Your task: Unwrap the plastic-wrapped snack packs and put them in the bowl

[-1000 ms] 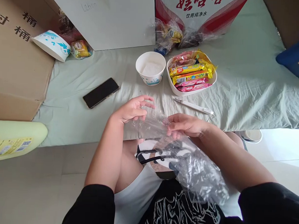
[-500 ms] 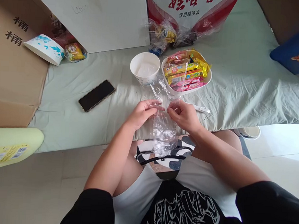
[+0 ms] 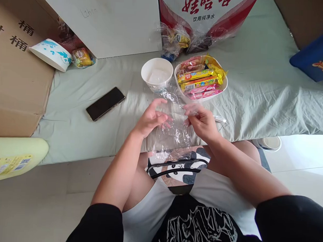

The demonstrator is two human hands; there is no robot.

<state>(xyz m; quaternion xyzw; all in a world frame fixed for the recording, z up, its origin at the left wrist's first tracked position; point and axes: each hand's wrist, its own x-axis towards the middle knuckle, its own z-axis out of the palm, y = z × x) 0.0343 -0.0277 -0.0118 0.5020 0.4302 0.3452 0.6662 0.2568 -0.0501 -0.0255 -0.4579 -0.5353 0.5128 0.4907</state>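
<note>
Bag position: clear plastic bag held in the air between both hands, above the lap and in front of the cloth-covered table; its lower part hangs down toward the knees.
Left hand: fingers loosely spread, curled against the bag's left edge; whether it truly grips the film I cannot tell.
Right hand: thumb and fingertips pinched on the bag's upper right edge.
Step, judged: separating the 2 film layers at the mouth. Best done by rubbing the layers apart between thumb and finger, pulling gently sideways, not down, since thin film tears or clings.
Bag material: thin, crinkled, glossy, limp.
Paper bowl: round, white, stiff, on the table beyond the hands.
Snack tray: white, rounded, holding glossy foil bars.
Phone: flat, dark, to the left.
Pen: white, slim, just behind the right hand.
</note>
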